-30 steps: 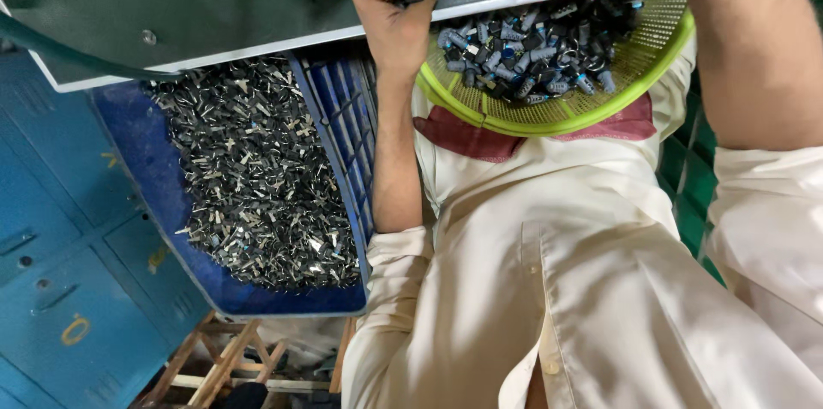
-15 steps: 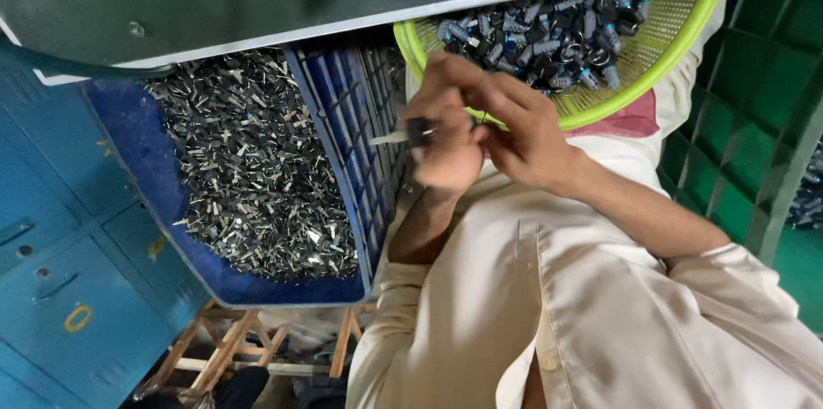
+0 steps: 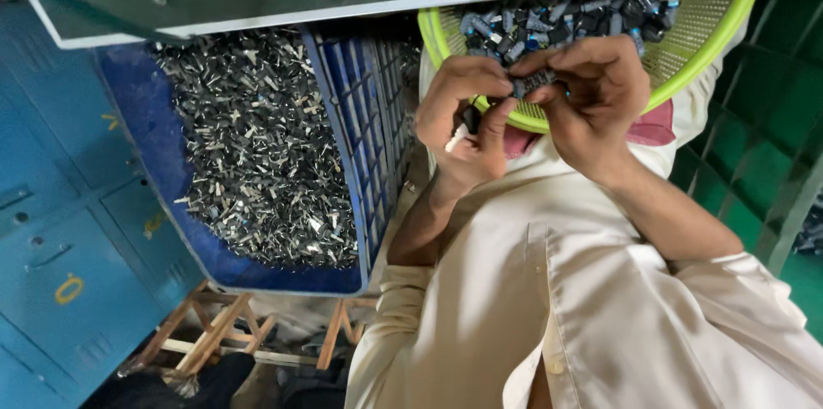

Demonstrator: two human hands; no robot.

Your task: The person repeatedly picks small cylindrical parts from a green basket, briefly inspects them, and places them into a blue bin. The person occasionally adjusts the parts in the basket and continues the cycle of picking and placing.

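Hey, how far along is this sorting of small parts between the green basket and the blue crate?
Done: the blue crate holds a deep heap of small metal pieces. In hand: the left hand and right hand pinch a small dark part together at the green basket rim. Left: a pile of dark parts lies in the basket.

Just beyond your fingers point(image 3: 493, 122), the green basket point(image 3: 720, 23) of dark parts is blocking the way, with the grey table edge point(image 3: 343, 6) hanging over it. Left of your fingers, the blue crate's wall point(image 3: 364, 117) is crowding in; toward your shirt point(image 3: 514, 289), room is staying open.
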